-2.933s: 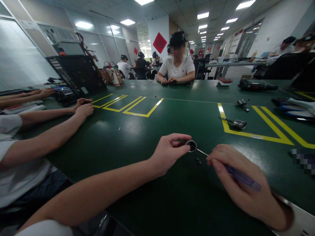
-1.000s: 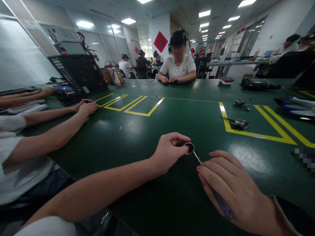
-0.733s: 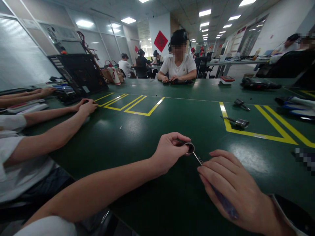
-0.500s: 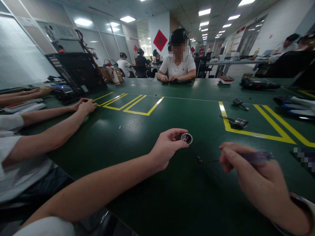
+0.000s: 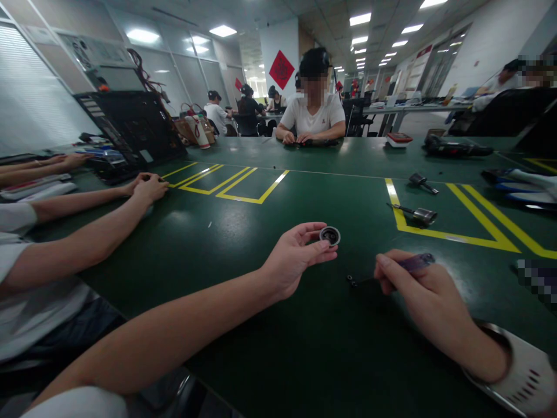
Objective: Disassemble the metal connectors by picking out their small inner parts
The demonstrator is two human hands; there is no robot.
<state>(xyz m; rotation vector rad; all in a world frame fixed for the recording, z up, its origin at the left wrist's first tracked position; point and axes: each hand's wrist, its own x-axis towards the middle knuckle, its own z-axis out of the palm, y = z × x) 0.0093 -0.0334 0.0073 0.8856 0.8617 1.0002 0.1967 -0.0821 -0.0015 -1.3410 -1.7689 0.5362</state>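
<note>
Metal ring cap pinched in left hand; right hand grips translucent purple-handled screwdriver.

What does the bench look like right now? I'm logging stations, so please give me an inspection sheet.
Surface: dark green table with yellow marked boxes.
Job's things: small round metal ring; thin screwdriver with purple handle, its tip by tiny dark screws on the table.
Clutter: two metal tools in the right yellow box; black power tool farther back.
Hands: left hand pinches the ring above the table; right hand grips the screwdriver.
Cables: wires atop a black case, far left.
Surroundings: a person seated opposite; a co-worker's arms rest at left.
</note>
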